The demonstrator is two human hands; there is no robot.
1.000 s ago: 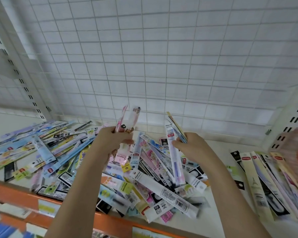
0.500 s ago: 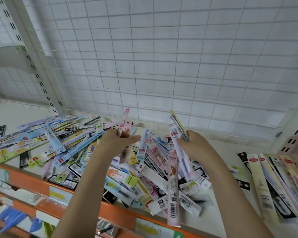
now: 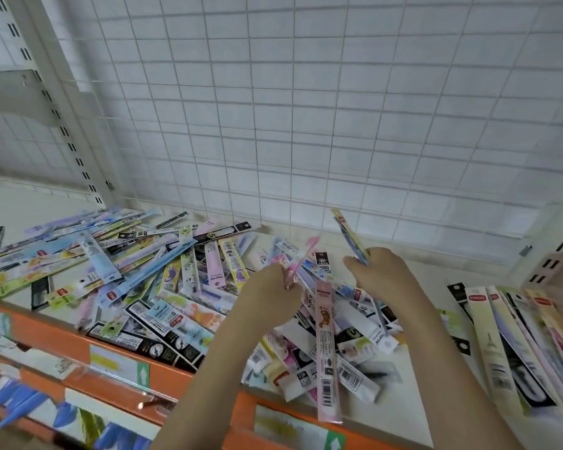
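A loose pile of toothbrush packs (image 3: 163, 287) covers the white shelf (image 3: 413, 414). Over the pile's right part, my left hand (image 3: 272, 287) grips a pink toothbrush pack (image 3: 301, 258) whose top sticks up past my fingers. A little to the right, my right hand (image 3: 384, 277) grips a thin bundle of packs (image 3: 350, 235) that points up and left. A long pink pack (image 3: 326, 349) lies between my forearms, its lower end past the shelf's front edge; I cannot tell whether either hand holds it.
A neat row of packs (image 3: 514, 345) lies at the right end of the shelf. A white wire grid (image 3: 306, 108) closes the back. The shelf's orange front edge (image 3: 78, 345) carries price labels. Blue items show on the lower shelf (image 3: 23, 404).
Both hands have dropped lower toward the pile. A white pack has left my left hand, and the long pink pack now lies between my forearms. The camera has shifted right.
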